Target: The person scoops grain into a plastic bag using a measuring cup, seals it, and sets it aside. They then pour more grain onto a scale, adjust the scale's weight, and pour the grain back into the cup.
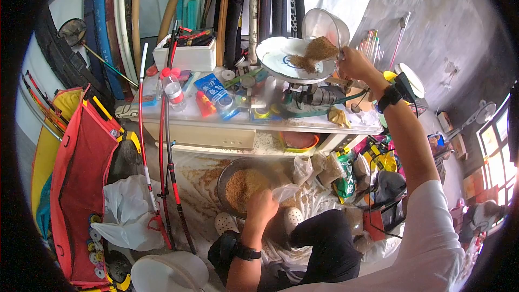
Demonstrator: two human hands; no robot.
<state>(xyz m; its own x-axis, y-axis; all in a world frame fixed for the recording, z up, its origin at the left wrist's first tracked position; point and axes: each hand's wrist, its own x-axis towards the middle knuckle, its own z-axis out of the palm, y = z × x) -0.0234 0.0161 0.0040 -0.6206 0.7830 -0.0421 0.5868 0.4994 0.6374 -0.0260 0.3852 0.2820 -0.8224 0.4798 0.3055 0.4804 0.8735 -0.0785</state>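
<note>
My right hand [357,64] grips a clear plastic pitcher [331,17], tilted over a white dish [270,54]. Brown granules [320,48] spill from its mouth onto the dish, where a small pile lies. The dish sits on top of a device at the table's back edge. Lower down, my left hand [262,205] is closed on a clear plastic bag [286,191]. It is over the right side of a dark round basin [220,186] on the floor, which holds light brown grains [240,184]. The bag's contents cannot be made out.
The white table [319,124] carries a bottle [174,93], a blue packet [212,87] and a white box [186,57] of tools. Fishing rods [165,167] lean at its front. A red bag [81,194] and white bucket [167,273] stand left; several packets [346,176] lie right.
</note>
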